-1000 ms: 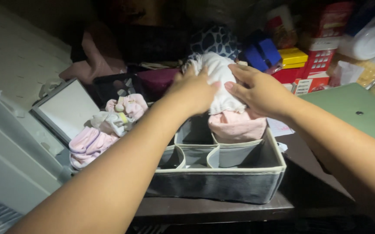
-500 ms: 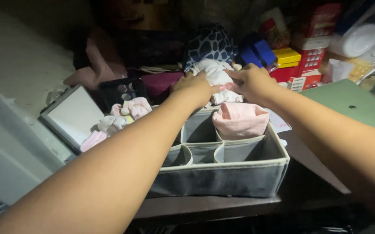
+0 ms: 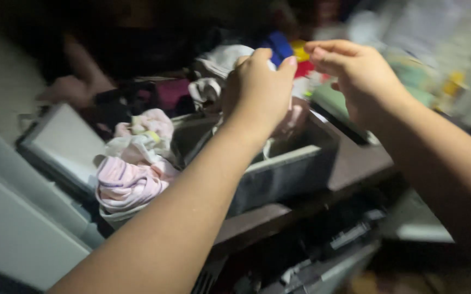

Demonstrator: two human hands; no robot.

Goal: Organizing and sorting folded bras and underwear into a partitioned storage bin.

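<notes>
- Both of your hands are lifting away from the grey fabric organiser (image 3: 279,174), which half a second ago sat square below you and is now sliding off to the lower left as your head turns.
- Your left hand (image 3: 260,90) is closing its fingers and thumb around a pale garment (image 3: 222,65), holding it above the organiser's rear compartments.
- Your right hand (image 3: 358,73) is hovering just beside the left, fingers curled; motion blur is hiding whether it is pinching the same cloth, so you cannot tell.
- You are keeping both hands level and close, probably to keep the cloth spread between them.
- A pink striped garment (image 3: 129,182) is lying heaped at the organiser's left end.
- A white-faced tablet-like panel (image 3: 64,147) is resting beside that heap.
</notes>
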